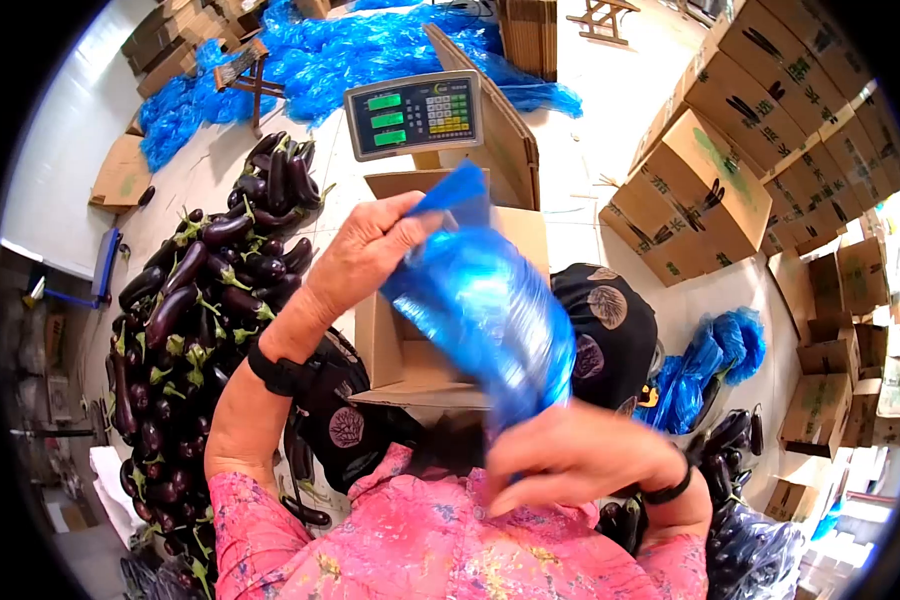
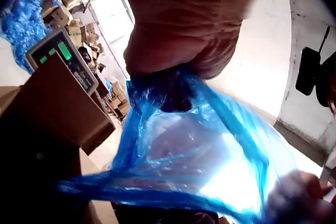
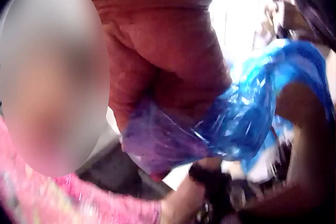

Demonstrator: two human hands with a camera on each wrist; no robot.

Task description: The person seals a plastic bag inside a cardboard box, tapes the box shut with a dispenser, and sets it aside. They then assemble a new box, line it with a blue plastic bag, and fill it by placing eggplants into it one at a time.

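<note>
A blue translucent plastic bag stretches between the two hands, puffed out in the middle. My left hand pinches one end of it, a flat corner jutting past the fingers. In the left wrist view the bag spreads wide below the left palm. My right hand grips the opposite end close to the chest. In the right wrist view, film of the bag wraps about the right fingers. Beneath the bag, between the knees, stands an open cardboard box, partly hidden by it.
Behind the box is a scale display with green readouts. A large heap of eggplants lies at the left. Blue plastic film covers the floor at the back. Printed cartons are stacked at the right, near a bundle of blue bags.
</note>
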